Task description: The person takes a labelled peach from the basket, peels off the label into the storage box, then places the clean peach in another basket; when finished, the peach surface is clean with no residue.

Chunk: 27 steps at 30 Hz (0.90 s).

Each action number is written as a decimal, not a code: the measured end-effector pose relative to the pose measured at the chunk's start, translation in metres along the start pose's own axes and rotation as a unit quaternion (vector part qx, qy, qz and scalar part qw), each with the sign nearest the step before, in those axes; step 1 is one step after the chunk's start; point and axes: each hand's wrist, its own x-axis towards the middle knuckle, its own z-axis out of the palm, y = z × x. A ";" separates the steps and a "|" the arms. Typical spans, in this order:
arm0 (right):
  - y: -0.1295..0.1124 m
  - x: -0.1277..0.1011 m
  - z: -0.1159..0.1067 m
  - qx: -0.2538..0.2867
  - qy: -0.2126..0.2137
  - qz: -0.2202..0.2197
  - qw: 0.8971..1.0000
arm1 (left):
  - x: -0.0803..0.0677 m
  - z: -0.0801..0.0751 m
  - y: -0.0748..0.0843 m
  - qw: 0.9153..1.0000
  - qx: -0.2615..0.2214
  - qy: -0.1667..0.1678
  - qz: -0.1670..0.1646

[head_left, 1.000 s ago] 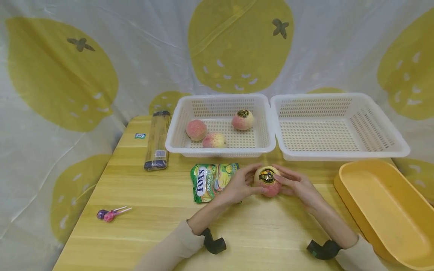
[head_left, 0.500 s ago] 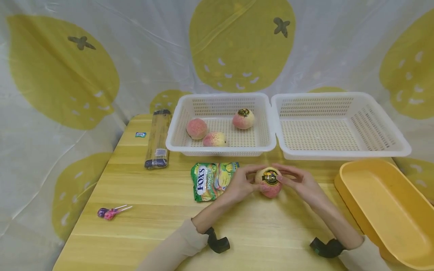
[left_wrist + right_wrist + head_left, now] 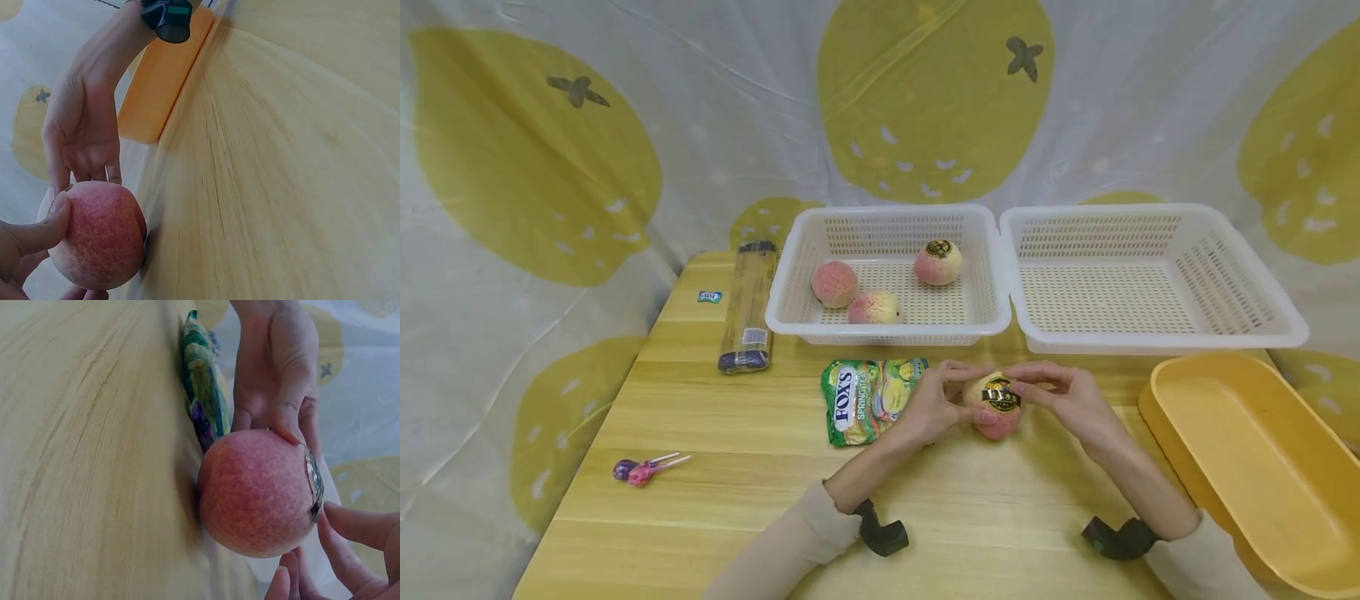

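Note:
A pink-and-cream peach [image 3: 996, 414] with a dark round sticker [image 3: 1002, 395] rests on the wooden table [image 3: 737, 433], held between both hands. My left hand [image 3: 958, 392] grips its left side, thumb on top, and the left wrist view shows that thumb [image 3: 39, 231] pressed on the peach [image 3: 100, 236]. My right hand [image 3: 1030, 385] curls round the right side, its fingertips at the sticker's upper edge. In the right wrist view the peach [image 3: 256, 495] touches the table, the sticker [image 3: 314, 487] facing my right fingers [image 3: 359, 526].
Behind the hands stand a white basket [image 3: 880, 335] holding three peaches and an empty white basket [image 3: 1150, 340]. A yellow tub [image 3: 1247, 467] lies at the right. A Fox's candy bag [image 3: 865, 398], a dark long packet [image 3: 747, 308] and lollipops [image 3: 643, 469] lie to the left.
The peach has been turned a little, and its sticker now faces more toward me. My right fingertips have moved up to the sticker's top edge. Both hands still hold the peach.

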 end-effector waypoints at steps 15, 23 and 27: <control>0.000 0.006 -0.002 0.007 -0.007 0.027 1.000 | 0.002 0.000 -0.002 0.999 0.033 -0.012 0.013; -0.003 0.012 -0.006 -0.017 -0.035 0.037 0.999 | 0.004 -0.002 0.000 0.999 0.031 -0.027 0.007; -0.005 0.014 -0.006 -0.025 -0.040 0.038 0.998 | 0.005 -0.003 0.000 0.999 0.042 -0.029 0.009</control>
